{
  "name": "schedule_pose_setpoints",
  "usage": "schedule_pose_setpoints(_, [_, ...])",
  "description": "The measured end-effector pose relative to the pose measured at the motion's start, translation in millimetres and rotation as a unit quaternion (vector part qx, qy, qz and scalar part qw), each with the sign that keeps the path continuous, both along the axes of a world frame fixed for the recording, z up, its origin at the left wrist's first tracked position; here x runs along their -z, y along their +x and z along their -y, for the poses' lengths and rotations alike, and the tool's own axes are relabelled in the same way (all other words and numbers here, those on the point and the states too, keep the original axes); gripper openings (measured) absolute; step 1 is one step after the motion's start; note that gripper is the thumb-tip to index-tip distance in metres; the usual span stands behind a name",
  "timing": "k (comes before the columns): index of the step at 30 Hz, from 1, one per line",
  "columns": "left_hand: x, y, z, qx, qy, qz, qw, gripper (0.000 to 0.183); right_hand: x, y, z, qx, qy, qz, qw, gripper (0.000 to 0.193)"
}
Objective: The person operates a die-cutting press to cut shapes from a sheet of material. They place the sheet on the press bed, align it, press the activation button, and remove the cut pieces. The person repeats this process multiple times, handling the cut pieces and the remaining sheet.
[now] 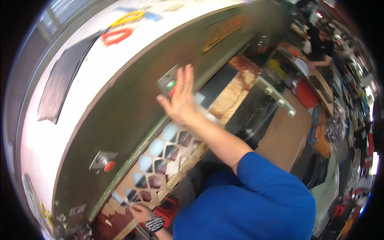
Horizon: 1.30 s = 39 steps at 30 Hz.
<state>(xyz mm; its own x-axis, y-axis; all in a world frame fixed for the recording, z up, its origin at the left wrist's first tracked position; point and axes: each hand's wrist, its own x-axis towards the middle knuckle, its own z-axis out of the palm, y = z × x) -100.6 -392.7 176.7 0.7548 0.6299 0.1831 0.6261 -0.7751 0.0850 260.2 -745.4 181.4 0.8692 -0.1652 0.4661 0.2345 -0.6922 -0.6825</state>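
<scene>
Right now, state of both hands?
Left hand: fingers curled near the end of the cut-out sheet; grip can't be told.
Right hand: open, at the red-and-green button; pressing can't be told.

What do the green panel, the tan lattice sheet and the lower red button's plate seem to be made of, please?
Green panel: probably painted metal, given its smooth, faintly glossy face. Tan lattice sheet: perhaps leather or card, thin and matte. Lower red button's plate: likely bare metal, silvery.
</scene>
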Motion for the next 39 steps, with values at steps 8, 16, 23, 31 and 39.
schedule_pose_setpoints(8, [-47.0,32.9,34.5,0.008,-0.048,-0.005,0.999,0.039,-7.9,-73.7,142.9,0.046,0.103,-0.386,0.916,0.063])
schedule_pose_setpoints(16, [-8.4,51.6,82.1,0.117,-0.162,0.078,0.977,0.042,14.2,-115.5,178.6,0.013,0.083,-0.295,0.952,0.020])
schedule_pose_setpoints(23, [-7.4,40.8,89.2,0.139,-0.194,0.108,0.965,0.043,3.2,-167.9,202.1,0.011,0.165,-0.261,0.951,0.014])
schedule_pose_setpoints(31, [-46.5,-68.5,82.4,-0.027,-0.182,0.064,0.981,0.046,-22.4,-134.8,122.6,-0.170,0.112,-0.081,0.976,0.085])
schedule_pose_setpoints(39, [-60.7,-97.4,126.3,-0.092,-0.117,-0.021,0.989,0.041,-5.0,-154.0,78.9,-0.130,0.139,-0.209,0.959,0.093])
